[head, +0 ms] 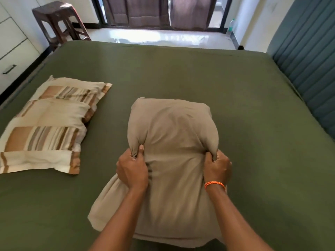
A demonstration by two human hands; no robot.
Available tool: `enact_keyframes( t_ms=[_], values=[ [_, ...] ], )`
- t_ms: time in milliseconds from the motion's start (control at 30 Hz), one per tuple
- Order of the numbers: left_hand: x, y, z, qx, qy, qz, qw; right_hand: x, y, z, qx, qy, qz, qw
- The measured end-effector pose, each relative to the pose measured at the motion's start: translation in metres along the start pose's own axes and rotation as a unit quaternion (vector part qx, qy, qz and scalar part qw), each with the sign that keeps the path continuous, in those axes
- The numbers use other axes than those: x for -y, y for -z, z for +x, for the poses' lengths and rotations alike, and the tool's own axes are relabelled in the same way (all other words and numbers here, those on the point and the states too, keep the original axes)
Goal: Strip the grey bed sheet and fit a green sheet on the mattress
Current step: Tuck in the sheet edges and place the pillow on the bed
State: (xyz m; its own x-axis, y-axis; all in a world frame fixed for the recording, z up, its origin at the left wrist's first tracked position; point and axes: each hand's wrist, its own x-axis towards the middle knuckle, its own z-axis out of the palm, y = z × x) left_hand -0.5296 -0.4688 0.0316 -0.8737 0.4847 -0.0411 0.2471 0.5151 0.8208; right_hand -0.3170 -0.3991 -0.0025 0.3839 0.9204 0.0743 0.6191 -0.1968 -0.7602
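- While both hands work at the pillow (172,142), the left hand (131,171) has a tight grip on a bunch of its beige cover, thumb up and pressed against the gathered cloth, fingers curled underneath.
- The right hand (217,169) pinches a second bunch on the pillow's other side; its fingers are wrapped in and mostly hidden by the fabric.
- An orange band (214,184) circles the right wrist.
- The pillow lies on the green sheet (181,73), which covers the whole mattress, smooth out to the far edge.
- The slack open end of the cover trails from the pillow toward the camera; its near edge is partly hidden behind the forearms.
- Left of the pillow, apart from it, a striped pillow (49,122) lies flat on the sheet.
- Right of the pillow, at the bed's edge, stands a teal headboard (308,60), cut off by the frame.
- Beyond the pillow, past the bed, a dark stool (58,22) stands on the floor, with curtains (159,11) further right; both are blurred.
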Motion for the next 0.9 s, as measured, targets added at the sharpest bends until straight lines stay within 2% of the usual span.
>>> enact_keyframes(
  t_ms=[267, 533, 733, 833, 900],
  values=[
    [-0.087, -0.174, -0.17, 0.059, 0.002, -0.026, 0.998, -0.144, 0.148, 0.157, -0.043, -0.014, -0.017, 0.999],
    [-0.179, -0.338, -0.334, 0.12, 0.043, -0.041, 0.991, -0.267, 0.286, 0.313, -0.074, -0.039, -0.109, 0.99],
    [-0.212, -0.406, -0.415, 0.166, 0.016, -0.033, 0.986, -0.339, 0.336, 0.389, -0.085, -0.028, -0.168, 0.982],
    [-0.206, -0.419, -0.428, 0.214, -0.003, 0.063, 0.975, -0.36, 0.337, 0.405, -0.081, -0.095, -0.246, 0.961],
    [-0.198, -0.418, -0.427, 0.206, 0.01, 0.109, 0.972, -0.366, 0.331, 0.401, -0.084, -0.1, -0.262, 0.956]
  ],
)
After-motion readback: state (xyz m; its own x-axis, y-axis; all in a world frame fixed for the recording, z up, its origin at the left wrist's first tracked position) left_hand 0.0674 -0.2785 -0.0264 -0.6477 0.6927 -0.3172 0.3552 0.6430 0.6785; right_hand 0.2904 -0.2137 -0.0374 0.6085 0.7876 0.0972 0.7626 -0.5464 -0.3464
